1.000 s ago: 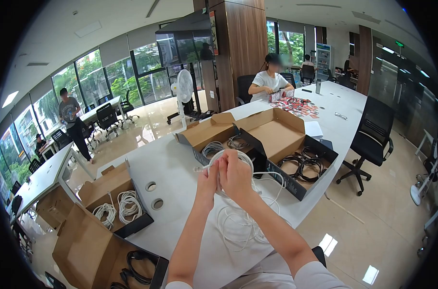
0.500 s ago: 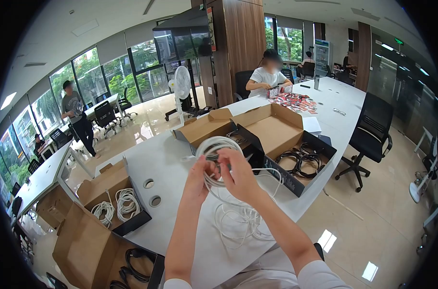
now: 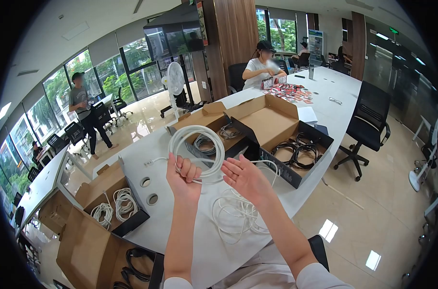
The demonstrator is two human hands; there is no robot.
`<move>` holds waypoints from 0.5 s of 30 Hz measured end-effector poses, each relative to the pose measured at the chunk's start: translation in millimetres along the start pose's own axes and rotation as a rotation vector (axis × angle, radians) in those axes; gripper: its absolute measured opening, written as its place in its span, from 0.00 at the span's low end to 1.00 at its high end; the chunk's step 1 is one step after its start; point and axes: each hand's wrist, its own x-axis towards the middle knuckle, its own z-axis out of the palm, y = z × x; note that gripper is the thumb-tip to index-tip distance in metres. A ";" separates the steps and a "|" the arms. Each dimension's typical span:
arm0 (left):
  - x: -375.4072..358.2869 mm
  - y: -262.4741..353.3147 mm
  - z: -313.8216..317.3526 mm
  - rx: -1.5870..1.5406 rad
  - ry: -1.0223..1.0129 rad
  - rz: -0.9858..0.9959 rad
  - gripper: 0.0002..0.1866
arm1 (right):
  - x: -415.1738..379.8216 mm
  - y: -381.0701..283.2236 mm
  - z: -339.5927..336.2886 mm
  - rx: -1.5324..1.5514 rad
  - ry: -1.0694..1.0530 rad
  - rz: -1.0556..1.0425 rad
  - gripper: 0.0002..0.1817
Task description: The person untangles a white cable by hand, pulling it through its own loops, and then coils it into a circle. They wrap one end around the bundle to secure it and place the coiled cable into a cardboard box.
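Observation:
My left hand (image 3: pixel 184 177) is closed around the lower left of a coiled white cable (image 3: pixel 218 144), held up above the white table (image 3: pixel 180 226). A connector on the cable's loose end (image 3: pixel 149 163) sticks out to the left. Just right of the coil is my right hand (image 3: pixel 245 177), its fingers stretched out and the palm turned toward the coil. From the coil the cable runs behind my right hand. Loose white cable (image 3: pixel 238 216) lies in tangled loops on the table below.
Open boxes hold grey cables (image 3: pixel 204 143), black cables (image 3: pixel 296 153), white coils (image 3: pixel 126 204) and more black cables (image 3: pixel 137 269). A person (image 3: pixel 262 67) sits at the table's far end by red packets (image 3: pixel 289 92). Another person (image 3: pixel 86 113) walks at left. A black chair (image 3: pixel 368 125) stands at right.
My right hand has come off the coil and opened, moving right. My left hand has shifted left with the coil, which now faces me as a wider ring. The walking person has moved right.

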 end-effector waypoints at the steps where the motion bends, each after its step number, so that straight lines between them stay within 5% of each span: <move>1: -2.1 -1.8 3.2 -0.015 0.012 -0.016 0.22 | 3.4 -1.8 -6.3 -0.046 0.012 -0.015 0.19; 3: -4.8 -3.7 8.7 -0.029 0.040 -0.008 0.22 | 12.1 0.3 -26.3 -0.136 0.037 -0.041 0.20; 6: -7.6 -2.8 13.3 -0.025 0.085 0.070 0.23 | 2.9 25.2 -32.8 -0.467 0.282 -0.391 0.18; 10: -8.4 0.8 15.0 0.006 0.099 0.100 0.24 | -13.7 31.9 -13.0 -0.054 0.227 0.026 0.14; 15: -7.7 -2.1 13.3 0.242 0.140 -0.020 0.24 | 14.1 11.0 -13.1 -0.069 0.012 -0.390 0.14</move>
